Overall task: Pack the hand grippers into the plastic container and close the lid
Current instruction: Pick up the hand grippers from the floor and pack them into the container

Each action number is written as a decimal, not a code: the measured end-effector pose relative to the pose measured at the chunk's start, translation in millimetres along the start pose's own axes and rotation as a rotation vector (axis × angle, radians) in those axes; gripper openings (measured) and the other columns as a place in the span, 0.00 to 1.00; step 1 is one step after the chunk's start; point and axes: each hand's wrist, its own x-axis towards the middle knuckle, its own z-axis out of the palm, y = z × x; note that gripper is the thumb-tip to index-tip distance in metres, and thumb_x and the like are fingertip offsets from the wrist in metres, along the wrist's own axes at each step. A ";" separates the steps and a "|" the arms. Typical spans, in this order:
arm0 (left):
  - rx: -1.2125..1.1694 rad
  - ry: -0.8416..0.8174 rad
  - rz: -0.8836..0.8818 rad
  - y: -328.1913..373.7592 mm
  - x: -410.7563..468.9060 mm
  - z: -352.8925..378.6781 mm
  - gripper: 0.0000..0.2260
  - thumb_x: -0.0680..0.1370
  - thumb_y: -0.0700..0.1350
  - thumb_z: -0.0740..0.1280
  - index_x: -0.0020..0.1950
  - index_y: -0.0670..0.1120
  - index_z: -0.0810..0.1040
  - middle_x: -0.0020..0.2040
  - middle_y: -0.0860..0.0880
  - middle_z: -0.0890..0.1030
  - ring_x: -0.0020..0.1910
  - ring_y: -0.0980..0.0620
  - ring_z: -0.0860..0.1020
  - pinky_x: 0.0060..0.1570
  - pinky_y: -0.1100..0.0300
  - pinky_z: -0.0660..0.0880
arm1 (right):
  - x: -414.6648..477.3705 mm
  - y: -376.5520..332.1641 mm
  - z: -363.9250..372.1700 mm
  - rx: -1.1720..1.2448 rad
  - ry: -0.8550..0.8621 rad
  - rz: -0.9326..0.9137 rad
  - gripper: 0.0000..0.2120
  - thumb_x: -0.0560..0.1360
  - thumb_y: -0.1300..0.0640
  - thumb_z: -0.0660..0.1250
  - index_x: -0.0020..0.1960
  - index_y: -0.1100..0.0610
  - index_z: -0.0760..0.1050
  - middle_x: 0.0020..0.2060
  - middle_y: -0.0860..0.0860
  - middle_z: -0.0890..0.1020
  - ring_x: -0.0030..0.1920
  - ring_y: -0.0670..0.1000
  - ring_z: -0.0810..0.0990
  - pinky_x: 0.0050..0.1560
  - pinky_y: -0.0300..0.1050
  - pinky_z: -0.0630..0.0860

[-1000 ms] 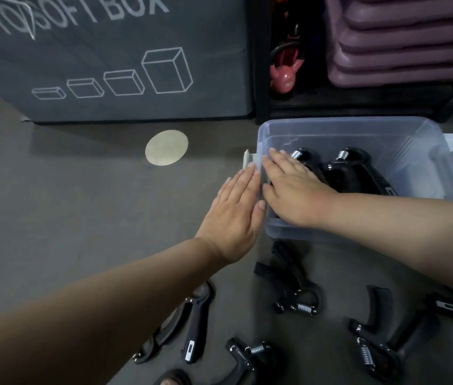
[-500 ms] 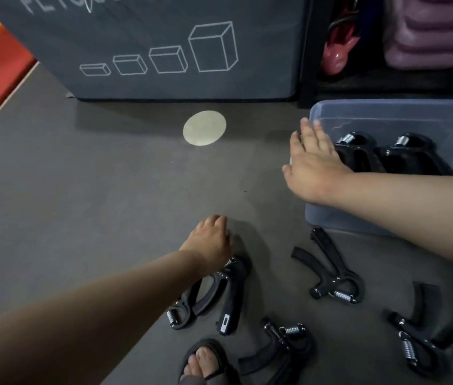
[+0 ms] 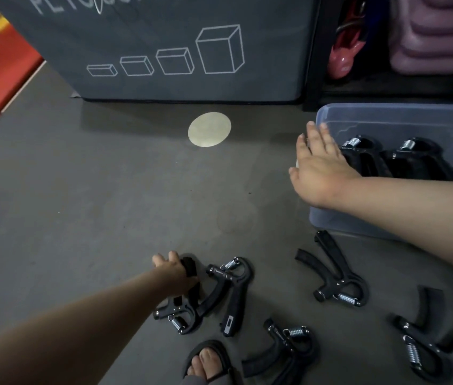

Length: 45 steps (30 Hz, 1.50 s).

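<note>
A clear plastic container (image 3: 358,226) stands on the floor at the right, with two black hand grippers (image 3: 403,159) lying inside. My right hand (image 3: 319,168) rests flat over its left rim, fingers spread, holding nothing. Several black hand grippers lie loose on the floor in front of the container. My left hand (image 3: 175,276) is closed around the handle of the leftmost hand gripper (image 3: 183,309), which still touches the floor. Another hand gripper (image 3: 231,290) lies right beside it. A third hand gripper (image 3: 336,276) lies below the container.
A large dark soft box (image 3: 181,45) stands behind. A pale round floor marker (image 3: 209,129) sits in front of it. A pink kettlebell (image 3: 344,54) and purple mats (image 3: 436,34) fill a shelf at the back right. My sandalled foot (image 3: 208,359) is at the bottom.
My left hand left the container's side, dropped to the floor and closed on a hand gripper's handle. My right hand slid to the container's left rim. The view shifted left.
</note>
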 end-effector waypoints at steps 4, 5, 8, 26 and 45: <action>-0.062 -0.049 -0.025 13.6 -4.5 -11.5 0.29 0.78 0.56 0.64 0.72 0.42 0.59 0.68 0.39 0.62 0.64 0.39 0.73 0.62 0.55 0.69 | -0.2 -0.5 -0.6 0.008 0.010 -0.002 0.32 0.82 0.49 0.50 0.80 0.61 0.41 0.78 0.56 0.33 0.77 0.56 0.30 0.77 0.52 0.38; -0.096 -0.016 0.005 17.3 -5.1 -13.0 0.30 0.75 0.56 0.67 0.70 0.43 0.61 0.67 0.39 0.61 0.62 0.38 0.73 0.61 0.53 0.71 | -0.6 -0.6 -0.9 0.009 0.010 -0.002 0.32 0.82 0.50 0.50 0.80 0.61 0.41 0.78 0.56 0.33 0.77 0.56 0.30 0.77 0.52 0.38; -0.296 0.289 0.175 24.5 0.0 -15.7 0.30 0.71 0.55 0.72 0.66 0.44 0.64 0.64 0.42 0.59 0.60 0.33 0.72 0.61 0.46 0.71 | -1.8 -0.9 -1.9 0.023 0.002 0.000 0.32 0.82 0.50 0.49 0.80 0.61 0.41 0.78 0.55 0.33 0.77 0.55 0.30 0.77 0.52 0.37; -0.445 0.200 0.091 41.4 20.5 -18.9 0.42 0.71 0.57 0.73 0.76 0.45 0.54 0.68 0.41 0.68 0.68 0.39 0.69 0.66 0.46 0.68 | -0.9 0.8 -0.7 0.041 0.009 -0.002 0.32 0.82 0.49 0.49 0.80 0.60 0.40 0.77 0.54 0.32 0.76 0.54 0.29 0.76 0.52 0.38; -0.052 0.245 0.026 65.9 33.6 -41.0 0.36 0.70 0.73 0.60 0.67 0.48 0.72 0.62 0.45 0.66 0.65 0.42 0.65 0.66 0.50 0.61 | 9.1 -2.0 -4.2 0.139 0.066 0.036 0.30 0.81 0.55 0.51 0.79 0.60 0.47 0.79 0.50 0.43 0.78 0.53 0.35 0.76 0.51 0.45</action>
